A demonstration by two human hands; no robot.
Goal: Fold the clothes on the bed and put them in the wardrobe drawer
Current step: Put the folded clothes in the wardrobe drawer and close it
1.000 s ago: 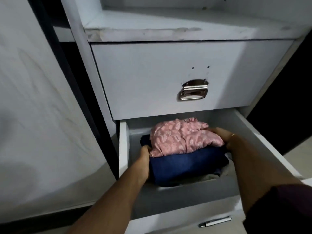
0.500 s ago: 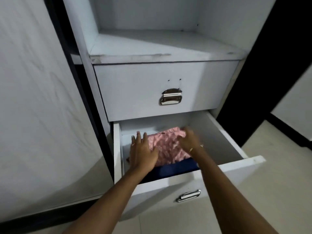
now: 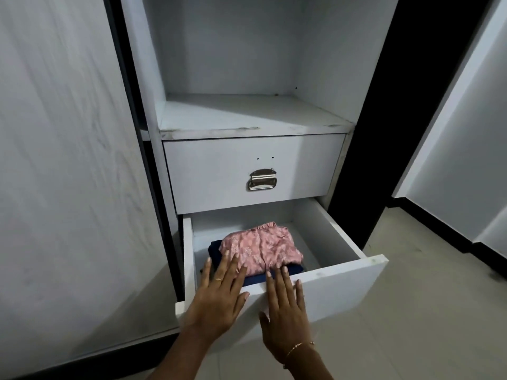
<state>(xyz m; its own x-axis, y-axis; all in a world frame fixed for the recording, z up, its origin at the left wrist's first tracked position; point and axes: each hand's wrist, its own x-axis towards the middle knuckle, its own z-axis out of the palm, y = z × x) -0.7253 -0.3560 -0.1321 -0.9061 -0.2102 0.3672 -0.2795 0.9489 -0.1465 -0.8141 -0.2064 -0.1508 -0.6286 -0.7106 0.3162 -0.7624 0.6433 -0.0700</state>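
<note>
A folded pink patterned garment [image 3: 260, 249] is lying on top of a folded dark blue garment [image 3: 216, 249] inside the pulled-out lower drawer [image 3: 340, 281], just below the middle of the frame. The left hand [image 3: 219, 300] is lying flat with fingers spread, holding nothing, over the drawer's front edge, fingertips reaching above the clothes. The right hand [image 3: 286, 305] is pressing flat and open against the drawer front, gripping nothing. Above, the upper drawer [image 3: 219, 174] is sitting closed, its metal handle [image 3: 262, 180] showing at centre. A wardrobe door [image 3: 68, 160] is filling the left of the frame.
</note>
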